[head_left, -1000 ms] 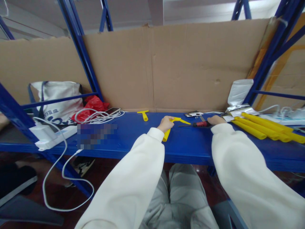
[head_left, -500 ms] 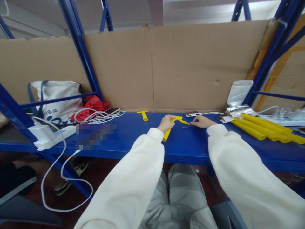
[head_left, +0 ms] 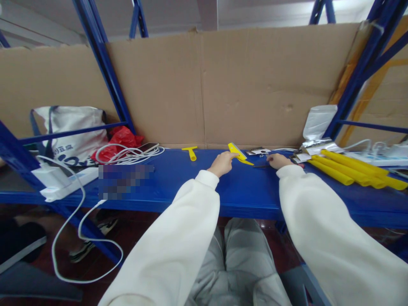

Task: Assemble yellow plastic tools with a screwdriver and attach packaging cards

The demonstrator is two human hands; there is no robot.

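Note:
My left hand (head_left: 223, 164) is closed around the handle of a yellow scraper (head_left: 236, 152), whose head is now turned up with a pale edge showing. Most of that handle is hidden by my fingers. A loose yellow strip (head_left: 246, 162) angles out to the right below the head. My right hand (head_left: 278, 161) is closed on a screwdriver (head_left: 259, 166); its thin dark shaft points left, and a bit of red shows behind the hand. Another yellow T-shaped scraper (head_left: 192, 154) lies farther left on the blue table (head_left: 178, 180).
Several yellow tubes (head_left: 357, 168) lie at the right beside silver foil packaging (head_left: 319, 127). Small flat packets (head_left: 257, 151) sit behind my hands. Leftward are coiled white cables (head_left: 127, 155), a red bag (head_left: 123, 139), a cloth bag (head_left: 72, 134) and a power strip (head_left: 72, 182). Cardboard (head_left: 248, 89) stands behind.
The yellow scraper in my left hand has turned, its head now tilted up and the handle covered. My right hand has shifted right with the screwdriver, away from the scraper.

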